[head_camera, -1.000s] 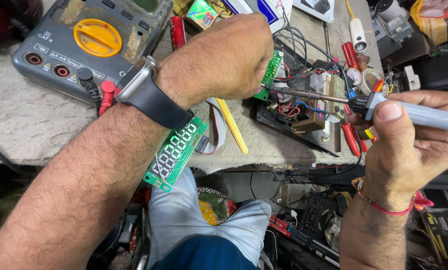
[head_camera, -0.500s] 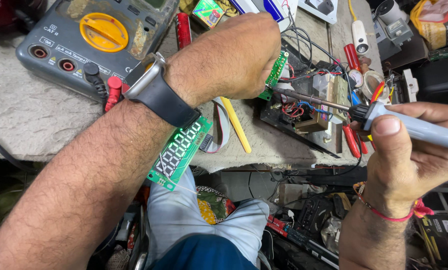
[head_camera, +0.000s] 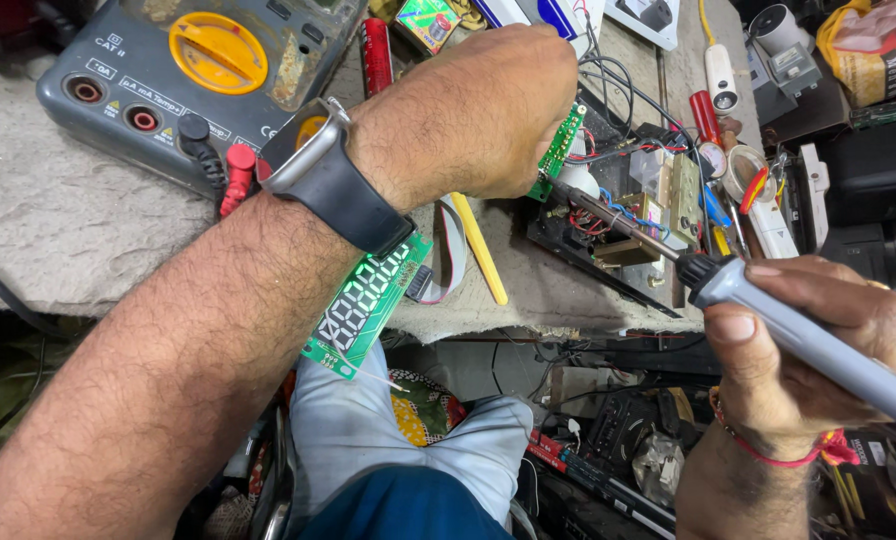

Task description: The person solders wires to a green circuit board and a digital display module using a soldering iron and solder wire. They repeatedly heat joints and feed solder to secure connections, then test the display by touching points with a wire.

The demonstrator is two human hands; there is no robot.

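My left hand (head_camera: 478, 105) reaches across the bench and pinches a small green circuit board (head_camera: 562, 147) upright at its edge. A dark smartwatch (head_camera: 323, 175) sits on that wrist. My right hand (head_camera: 818, 350) grips a grey soldering iron (head_camera: 768, 310) by its handle. The iron's metal tip (head_camera: 568, 192) touches the lower edge of the small board. A green display board (head_camera: 368, 300) with lit digits hangs over the bench's front edge under my left forearm, joined by a grey ribbon cable (head_camera: 446, 250).
A grey multimeter (head_camera: 188, 70) with a yellow dial lies at the back left, its red and black plugs in. An opened black electronics chassis (head_camera: 628, 225) with wires sits by the iron. A yellow stick (head_camera: 480, 250), tools and loose parts crowd the back right.
The soldering iron's tip has moved left and now touches the small green board. My left hand stays on the board; the view has shifted slightly.
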